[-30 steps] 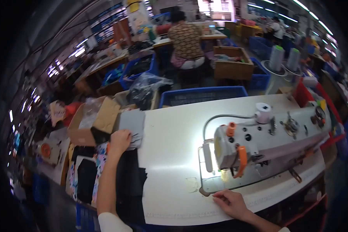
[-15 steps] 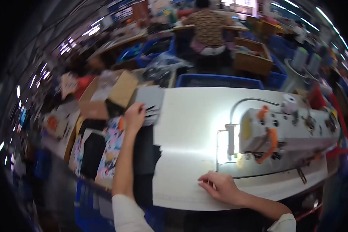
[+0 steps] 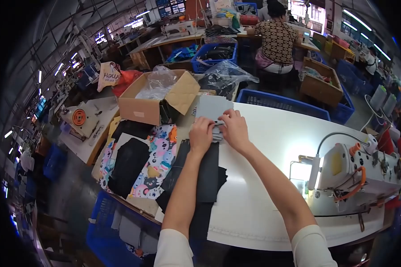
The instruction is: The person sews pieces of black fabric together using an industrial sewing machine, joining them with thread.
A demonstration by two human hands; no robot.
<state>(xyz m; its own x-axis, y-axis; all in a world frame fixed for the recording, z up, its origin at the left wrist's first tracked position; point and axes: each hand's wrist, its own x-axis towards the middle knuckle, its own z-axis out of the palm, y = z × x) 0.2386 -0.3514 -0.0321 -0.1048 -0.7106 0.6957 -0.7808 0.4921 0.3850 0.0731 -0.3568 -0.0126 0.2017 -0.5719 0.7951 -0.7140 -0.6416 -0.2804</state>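
Both hands meet at a stack of grey fabric pieces on the left part of the white table. My left hand is closed, its fingertips pinching the near edge of a grey piece. Close beside it, my right hand pinches the same edge, thumb and fingers together. Some of the grey layers are fanned under the fingers, and the exact grip is partly hidden. Just below the hands lie black fabric pieces. To their left is a printed fabric with cartoon animals, next to another black pile.
A sewing machine with a lit lamp stands at the right of the white table. An open cardboard box sits beyond the fabrics. Blue crates stand below left and behind the table. A seated person works farther back.
My right hand has moved from the table's front edge, near the machine, up to the grey stack beside my left hand. The view has turned left.
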